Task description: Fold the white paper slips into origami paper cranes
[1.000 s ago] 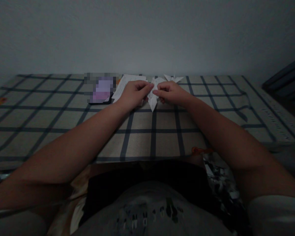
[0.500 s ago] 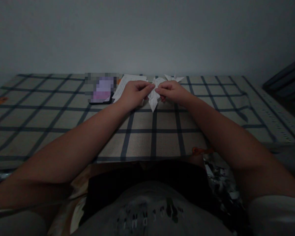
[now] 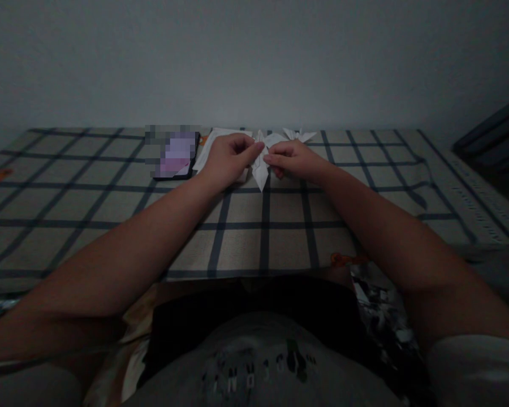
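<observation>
A piece of white folded paper (image 3: 261, 171) with pointed ends is pinched between my two hands above the checked tablecloth. My left hand (image 3: 230, 159) is closed on its left side, the thumb lying over the folds. From the right, my right hand (image 3: 292, 157) grips it between thumb and bent index finger. One sharp tip points down toward me. Just behind my right hand lies another folded paper figure (image 3: 299, 135) with spread points, perhaps a crane. Printed paper sheets (image 3: 214, 144) are partly covered by my left hand.
A phone (image 3: 178, 155) with a lit, partly blurred screen lies left of the sheets. The checked tablecloth (image 3: 241, 243) covers the table up to a plain wall (image 3: 254, 62). A dark slatted object (image 3: 496, 141) stands at the far right.
Both hands and the folded paper have shifted slightly left. My left thumb has moved a little up along the paper, and both hands still grip it.
</observation>
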`<action>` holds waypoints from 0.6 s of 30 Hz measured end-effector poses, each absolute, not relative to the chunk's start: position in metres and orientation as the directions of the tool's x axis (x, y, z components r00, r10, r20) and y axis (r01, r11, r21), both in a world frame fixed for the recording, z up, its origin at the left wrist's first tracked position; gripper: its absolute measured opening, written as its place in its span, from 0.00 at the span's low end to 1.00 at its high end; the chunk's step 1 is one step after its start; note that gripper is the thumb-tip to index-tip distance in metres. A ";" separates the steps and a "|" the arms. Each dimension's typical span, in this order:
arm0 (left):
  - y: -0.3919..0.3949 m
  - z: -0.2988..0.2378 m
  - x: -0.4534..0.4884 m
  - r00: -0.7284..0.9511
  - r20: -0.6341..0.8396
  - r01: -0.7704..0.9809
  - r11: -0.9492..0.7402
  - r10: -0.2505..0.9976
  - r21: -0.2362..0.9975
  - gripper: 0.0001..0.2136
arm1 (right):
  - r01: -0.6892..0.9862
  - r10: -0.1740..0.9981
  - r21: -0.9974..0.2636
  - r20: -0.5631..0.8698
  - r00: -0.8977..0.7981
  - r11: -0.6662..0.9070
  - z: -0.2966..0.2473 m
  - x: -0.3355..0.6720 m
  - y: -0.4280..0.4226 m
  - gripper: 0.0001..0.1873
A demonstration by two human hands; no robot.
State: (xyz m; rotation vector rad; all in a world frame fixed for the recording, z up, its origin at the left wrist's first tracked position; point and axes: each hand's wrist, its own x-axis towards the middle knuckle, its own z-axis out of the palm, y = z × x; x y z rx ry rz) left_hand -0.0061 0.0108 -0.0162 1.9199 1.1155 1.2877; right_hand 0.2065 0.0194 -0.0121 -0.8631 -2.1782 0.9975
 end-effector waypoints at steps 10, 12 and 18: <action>0.008 -0.019 -0.005 0.217 0.287 0.289 -0.343 0.933 0.894 0.16 | 0.290 0.831 -0.837 0.296 -0.471 0.463 -0.015 0.208 0.028 0.20; 0.007 -0.018 -0.005 0.228 0.288 0.302 -0.349 0.930 0.887 0.16 | 0.273 0.835 -0.851 0.292 -0.466 0.449 -0.016 0.208 0.029 0.21; 0.007 -0.014 -0.007 0.224 0.348 0.326 -0.406 0.910 0.854 0.16 | 0.232 0.803 -0.855 0.297 -0.517 0.465 -0.018 0.206 0.029 0.21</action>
